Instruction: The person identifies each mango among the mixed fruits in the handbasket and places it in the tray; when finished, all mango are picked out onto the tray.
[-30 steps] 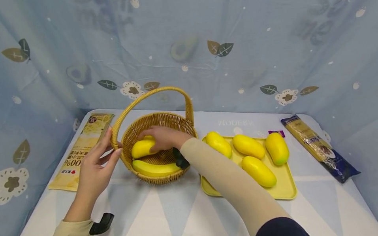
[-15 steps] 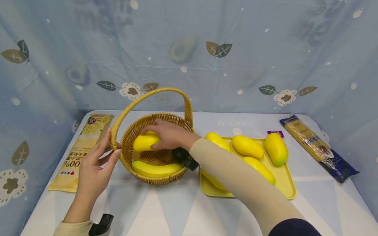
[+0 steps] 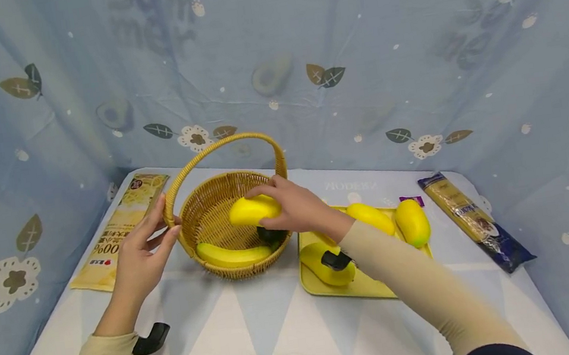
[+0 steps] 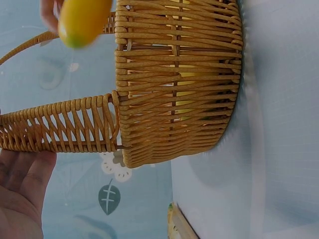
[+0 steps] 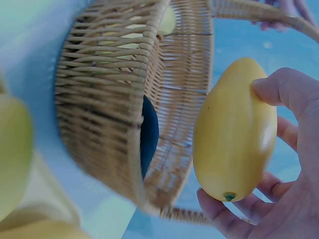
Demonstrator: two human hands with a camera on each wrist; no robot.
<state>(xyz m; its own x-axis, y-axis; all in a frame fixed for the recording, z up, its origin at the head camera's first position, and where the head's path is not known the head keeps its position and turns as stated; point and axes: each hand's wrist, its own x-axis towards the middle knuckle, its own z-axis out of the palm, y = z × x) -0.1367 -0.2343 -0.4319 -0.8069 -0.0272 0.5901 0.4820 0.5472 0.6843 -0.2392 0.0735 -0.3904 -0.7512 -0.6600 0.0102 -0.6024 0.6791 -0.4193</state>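
Observation:
My right hand [image 3: 294, 207] grips a yellow mango [image 3: 252, 210] over the right side of the wicker basket [image 3: 210, 211]. In the right wrist view, thumb and fingers hold the mango [image 5: 234, 132] beside the basket's rim, its green-tipped end showing. The left hand [image 3: 144, 247] pinches the foot of the basket's arched handle [image 3: 177, 182] between thumb and fingers; the left wrist view shows its fingertips on the handle [image 4: 60, 127]. A banana [image 3: 232, 255] lies inside along the near wall. Beside it sits a dark, rounded thing [image 3: 270, 234], partly covered by the right hand.
Right of the basket, a yellow tray [image 3: 364, 292] bears several mangoes [image 3: 412, 223], partly hidden under the right forearm. A yellow food packet [image 3: 121, 232] lies at the left, a blue-and-gold packet [image 3: 476, 221] at the right. A small purple packet [image 3: 412, 201] lies behind the tray.
My right hand has lifted the mango from inside the basket and carried it right, toward the rim. The left hand has kept its hold on the handle.

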